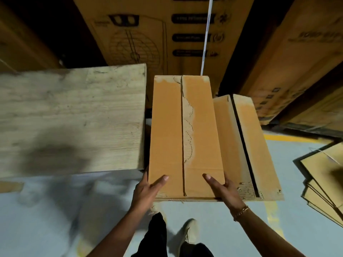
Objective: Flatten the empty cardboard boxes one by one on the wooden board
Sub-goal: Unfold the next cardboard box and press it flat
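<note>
Currently in hand: 1 long cardboard box (185, 136), closed, its top flaps meeting along a centre seam where tape has been torn off and left a ragged pale strip.
Left hand (146, 190): grips the near left corner, thumb lying on the top face; the other fingers are hidden by the box.
Right hand (222, 190): grips the near right corner the same way, thumb on top, so the 2 hands sit apart with the box clamped between them.
Where the box is: just beside the right edge of the wooden board (70, 117), not yet over it.
Still waiting: a second box (246, 141) just right of the held one, its top flaps gaping along a dark slit.
Already flat: a stack of flattened cardboard (324, 182) on the floor (46, 210) at far right.
Behind: tall printed cartons (157, 34).
How it should handle: probably light, since it is meant to be empty; stiff along its edges and corners but soft in the wide faces, which would dent under pressure.
Where to hold: the corners and long edges for carrying; the centre seam looks like the place to open the flaps.
</note>
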The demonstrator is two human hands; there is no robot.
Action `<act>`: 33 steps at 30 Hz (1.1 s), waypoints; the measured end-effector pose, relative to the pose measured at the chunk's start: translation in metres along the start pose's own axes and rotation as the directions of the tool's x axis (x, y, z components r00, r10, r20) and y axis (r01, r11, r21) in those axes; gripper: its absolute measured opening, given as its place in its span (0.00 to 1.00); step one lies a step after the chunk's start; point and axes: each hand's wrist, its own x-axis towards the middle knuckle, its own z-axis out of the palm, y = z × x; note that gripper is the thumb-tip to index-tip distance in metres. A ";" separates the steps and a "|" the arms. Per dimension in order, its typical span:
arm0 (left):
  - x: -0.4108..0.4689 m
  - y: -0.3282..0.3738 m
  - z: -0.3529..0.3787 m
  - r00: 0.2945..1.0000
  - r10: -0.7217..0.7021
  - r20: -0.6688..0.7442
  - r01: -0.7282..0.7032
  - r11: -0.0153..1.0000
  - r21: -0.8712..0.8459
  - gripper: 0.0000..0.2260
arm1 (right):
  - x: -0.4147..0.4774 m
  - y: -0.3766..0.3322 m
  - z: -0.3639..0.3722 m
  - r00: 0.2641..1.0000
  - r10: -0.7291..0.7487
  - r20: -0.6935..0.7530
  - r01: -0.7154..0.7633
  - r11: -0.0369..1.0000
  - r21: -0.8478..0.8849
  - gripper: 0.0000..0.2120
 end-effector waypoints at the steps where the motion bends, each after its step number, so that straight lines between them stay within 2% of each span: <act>1: -0.008 0.009 -0.006 1.000 0.022 -0.009 -0.022 1.000 -0.017 0.45 | -0.007 -0.012 -0.002 1.000 -0.026 0.006 0.026 1.000 -0.003 0.36; 5: -0.039 0.048 -0.031 0.991 0.124 -0.049 -0.128 0.987 -0.093 0.38 | -0.035 -0.066 -0.007 0.996 -0.092 0.006 0.093 0.996 -0.006 0.37; 9: -0.054 0.077 -0.066 0.977 0.186 -0.100 -0.201 0.965 -0.167 0.36 | -0.055 -0.119 0.003 0.983 -0.182 0.005 0.182 0.982 -0.040 0.31; 13: -0.062 0.092 -0.120 0.959 0.237 -0.156 -0.267 0.939 -0.216 0.33 | -0.064 -0.159 0.041 0.962 -0.268 0.043 0.270 0.962 -0.041 0.40; 16: -0.063 0.085 -0.173 0.942 0.250 -0.225 -0.296 0.934 -0.202 0.34 | -0.063 -0.182 0.090 0.942 -0.326 0.079 0.330 0.942 -0.057 0.43; 19: -0.063 0.064 -0.233 0.929 0.239 -0.282 -0.305 0.927 -0.218 0.36 | -0.061 -0.201 0.156 0.932 -0.336 0.135 0.346 0.936 -0.059 0.41; 22: -0.065 0.035 -0.299 0.915 0.213 -0.343 -0.306 0.921 -0.241 0.32 | -0.061 -0.211 0.229 0.922 -0.338 0.190 0.357 0.931 -0.078 0.42; 28: -0.068 -0.021 -0.419 0.891 0.160 -0.425 -0.280 0.931 -0.236 0.25 | -0.059 -0.217 0.366 0.915 -0.300 0.269 0.349 0.924 -0.157 0.51; 33: -0.054 -0.048 -0.484 0.884 0.123 -0.450 -0.247 0.942 -0.227 0.25 | -0.057 -0.232 0.443 0.906 -0.278 0.320 0.347 0.920 -0.184 0.48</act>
